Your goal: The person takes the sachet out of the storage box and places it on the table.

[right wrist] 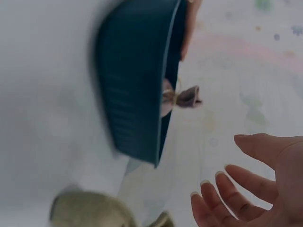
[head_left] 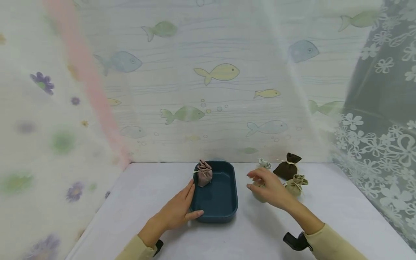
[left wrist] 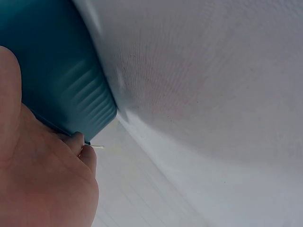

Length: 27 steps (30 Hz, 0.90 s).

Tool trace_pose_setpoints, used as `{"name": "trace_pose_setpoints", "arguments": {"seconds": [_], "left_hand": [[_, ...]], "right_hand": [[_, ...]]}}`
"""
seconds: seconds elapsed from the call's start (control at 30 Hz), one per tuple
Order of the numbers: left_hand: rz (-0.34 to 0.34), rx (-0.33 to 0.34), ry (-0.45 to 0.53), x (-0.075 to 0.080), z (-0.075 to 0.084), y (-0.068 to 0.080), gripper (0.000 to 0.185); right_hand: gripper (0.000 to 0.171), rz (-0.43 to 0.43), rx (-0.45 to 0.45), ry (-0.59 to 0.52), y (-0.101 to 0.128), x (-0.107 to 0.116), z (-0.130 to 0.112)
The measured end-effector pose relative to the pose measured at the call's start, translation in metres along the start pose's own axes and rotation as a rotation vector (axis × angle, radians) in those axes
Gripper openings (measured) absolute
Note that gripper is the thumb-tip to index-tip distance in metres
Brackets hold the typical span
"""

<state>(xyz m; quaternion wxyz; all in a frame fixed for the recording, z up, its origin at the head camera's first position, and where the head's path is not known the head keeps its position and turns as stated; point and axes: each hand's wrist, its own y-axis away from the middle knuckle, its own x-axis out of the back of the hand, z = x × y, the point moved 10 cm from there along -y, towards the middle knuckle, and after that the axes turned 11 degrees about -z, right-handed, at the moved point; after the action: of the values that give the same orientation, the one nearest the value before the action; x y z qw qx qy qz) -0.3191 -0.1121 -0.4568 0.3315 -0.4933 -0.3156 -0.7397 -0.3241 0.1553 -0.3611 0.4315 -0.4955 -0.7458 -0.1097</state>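
A dark teal tray (head_left: 234,202) sits mid-table with a mauve drawstring pouch (head_left: 204,173) in its far left corner. My left hand (head_left: 191,200) lies against the tray's left wall, fingers straight, thumb on the front rim; the left wrist view shows the palm (left wrist: 42,175) pressed to the tray wall (left wrist: 61,80). My right hand (head_left: 251,180) hovers spread and empty just over a pale green pouch (head_left: 257,195), which it mostly hides. In the right wrist view the fingers (right wrist: 227,194) are spread apart, with the green pouch (right wrist: 90,210) below and the tray (right wrist: 132,85) beyond.
Right of the tray lie a brown pouch (head_left: 287,166), an olive pouch (head_left: 296,184) and a small pale pouch (head_left: 264,163). A white cloth covers the table (head_left: 146,195). Fish-print and floral curtains close in the back and both sides.
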Motion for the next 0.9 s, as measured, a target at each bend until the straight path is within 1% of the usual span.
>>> {"name": "trace_pose_setpoints", "arguments": {"seconds": [0.13, 0.2, 0.27, 0.33, 0.4, 0.53, 0.7, 0.77, 0.9], "left_hand": [[-0.007, 0.002, -0.005, 0.0, 0.001, 0.0, 0.101], [-0.009, 0.011, -0.008, 0.001, 0.0, 0.0, 0.101], [-0.001, 0.017, -0.011, 0.003, -0.001, 0.0, 0.101], [0.007, 0.019, -0.013, 0.005, -0.002, -0.001, 0.101], [0.01, 0.016, -0.015, 0.006, -0.002, -0.001, 0.101], [0.003, 0.007, -0.008, 0.007, -0.001, -0.001, 0.1], [-0.023, 0.021, -0.023, 0.004, -0.001, 0.001, 0.1], [-0.025, 0.012, -0.03, 0.004, 0.001, 0.002, 0.1], [-0.023, -0.007, -0.042, 0.003, 0.004, 0.004, 0.1]], "right_hand": [[0.033, -0.062, 0.028, -0.008, -0.027, -0.009, -0.014], [0.039, -0.097, 0.043, -0.03, -0.043, -0.012, -0.021], [0.045, -0.134, 0.04, -0.067, -0.061, -0.014, -0.026], [0.048, -0.177, 0.011, -0.112, -0.079, -0.019, -0.027], [0.052, -0.228, -0.041, -0.168, -0.095, -0.025, -0.026], [0.056, -0.324, -0.15, -0.275, -0.121, -0.044, -0.015], [0.059, -0.416, -0.24, -0.34, -0.136, -0.073, 0.005], [0.059, -0.44, -0.275, -0.405, -0.138, -0.084, 0.013], [0.055, -0.435, -0.327, -0.561, -0.142, -0.105, 0.028]]}}
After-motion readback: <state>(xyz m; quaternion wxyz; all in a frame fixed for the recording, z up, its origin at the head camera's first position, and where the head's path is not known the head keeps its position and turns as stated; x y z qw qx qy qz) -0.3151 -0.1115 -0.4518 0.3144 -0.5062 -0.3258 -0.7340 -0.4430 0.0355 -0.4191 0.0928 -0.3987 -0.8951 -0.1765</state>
